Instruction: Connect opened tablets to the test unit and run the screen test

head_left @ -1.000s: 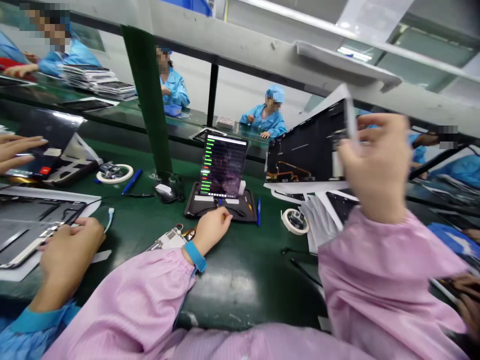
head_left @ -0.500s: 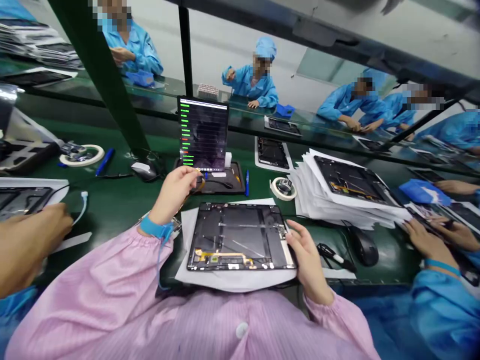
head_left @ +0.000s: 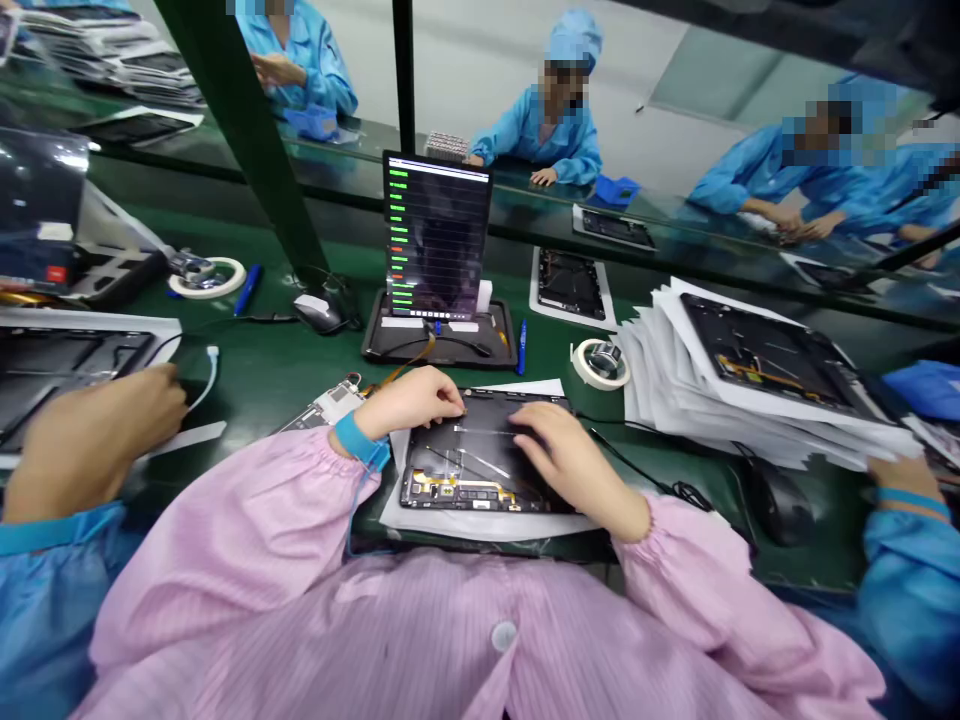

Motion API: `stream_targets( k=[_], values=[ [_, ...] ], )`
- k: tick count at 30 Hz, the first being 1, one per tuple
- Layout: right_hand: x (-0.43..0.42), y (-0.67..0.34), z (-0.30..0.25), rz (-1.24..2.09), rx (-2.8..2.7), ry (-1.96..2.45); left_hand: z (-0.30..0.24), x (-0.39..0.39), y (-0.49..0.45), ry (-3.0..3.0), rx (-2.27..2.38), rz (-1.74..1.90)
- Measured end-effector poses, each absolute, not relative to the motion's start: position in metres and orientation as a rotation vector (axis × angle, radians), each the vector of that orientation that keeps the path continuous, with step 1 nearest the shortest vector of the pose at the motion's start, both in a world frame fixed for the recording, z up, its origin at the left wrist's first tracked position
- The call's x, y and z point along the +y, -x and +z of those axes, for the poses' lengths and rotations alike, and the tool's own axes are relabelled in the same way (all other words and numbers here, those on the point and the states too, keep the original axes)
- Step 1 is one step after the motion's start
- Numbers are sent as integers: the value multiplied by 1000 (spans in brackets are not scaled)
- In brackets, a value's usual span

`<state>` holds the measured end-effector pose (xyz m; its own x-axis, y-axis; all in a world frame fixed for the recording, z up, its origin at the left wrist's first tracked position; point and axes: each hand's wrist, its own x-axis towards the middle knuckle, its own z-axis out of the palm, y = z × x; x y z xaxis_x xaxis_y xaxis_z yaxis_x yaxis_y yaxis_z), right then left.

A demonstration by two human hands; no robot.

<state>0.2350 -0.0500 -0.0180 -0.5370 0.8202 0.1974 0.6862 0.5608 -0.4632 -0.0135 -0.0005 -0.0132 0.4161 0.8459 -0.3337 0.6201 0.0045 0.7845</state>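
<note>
In front of me an opened tablet [head_left: 480, 450] lies on white sheets [head_left: 450, 522], its black inside and orange flex cables facing up. At its upper left part is my left hand [head_left: 420, 398], with a blue wrist strap. Its thumb and fingertips are pinched together, and I cannot make out what is between them. My right hand [head_left: 562, 455] rests over the tablet's right side, thumb and fingers apart, nothing visible in it. A lit screen [head_left: 435, 240] with green and red text lines stands behind, in a black tray [head_left: 375, 348]. Left of the tablet lies a metal-coloured board [head_left: 330, 408].
Right of the screen are a blue pen [head_left: 522, 348] and a tape roll [head_left: 581, 372]. A stack of white sheets [head_left: 652, 400] carries another opened tablet [head_left: 780, 355]. Mice lie left [head_left: 322, 312] and right [head_left: 776, 500]. A co-worker's hand [head_left: 105, 430] is at the left.
My left hand has come down from in front of the screen to the tablet's upper left. My right hand has moved from the tablet's right edge onto its inside. The view has shifted.
</note>
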Motion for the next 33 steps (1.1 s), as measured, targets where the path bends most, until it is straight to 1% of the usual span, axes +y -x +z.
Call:
stream_targets(
  k=[2, 6, 10, 15, 33],
  values=[
    [-41, -205, -20, 566, -2481, 1178, -17, 0, 14, -1697, 1321, 234],
    [-24, -174, -37, 649, -2443, 1271, -19, 2, 15, -1703, 1337, 126],
    [-19, -173, -45, 727, -2380, 1271, -15, 3, 15, -1769, 1275, 104],
    [-23, -175, -43, 773, -2352, 1271, -11, 1, 11, -1815, 1277, 98],
    [-20, -175, -43, 795, -2359, 1264, -9, -1, 12, -1872, 1196, 129]
  ],
)
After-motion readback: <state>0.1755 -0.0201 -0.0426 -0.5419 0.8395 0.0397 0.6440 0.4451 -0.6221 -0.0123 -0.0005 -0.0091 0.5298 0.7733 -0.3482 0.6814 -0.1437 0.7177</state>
